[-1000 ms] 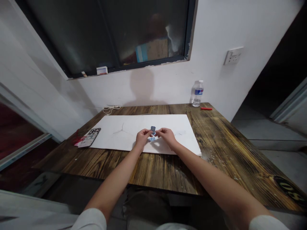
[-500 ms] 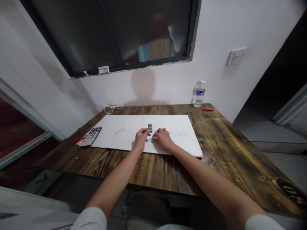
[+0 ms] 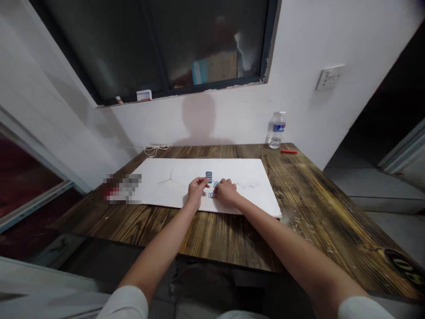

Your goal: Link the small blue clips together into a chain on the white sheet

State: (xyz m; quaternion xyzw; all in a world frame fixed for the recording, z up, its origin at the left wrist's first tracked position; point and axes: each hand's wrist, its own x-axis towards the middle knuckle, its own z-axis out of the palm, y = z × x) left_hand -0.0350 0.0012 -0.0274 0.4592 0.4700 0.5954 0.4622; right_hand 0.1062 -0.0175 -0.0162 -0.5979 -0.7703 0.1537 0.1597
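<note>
You've got your left hand (image 3: 198, 190) curled, fingertips right up by a small blue-and-white stack (image 3: 209, 177) standing on the white sheet (image 3: 232, 170), with no clear pinch from here. Your right hand (image 3: 226, 193) is down low, fingers bunched beside a second blue piece (image 3: 211, 195); whether that's a grip, I can't tell. Your hands are close but apart. Careful now: that stack looks narrow and light, so one brush from your left fingers could tip it. Your right hand partly hides the lower piece too, so a slip could send it skating across the smooth sheet toward the edge of the bench (image 3: 232, 235).
</note>
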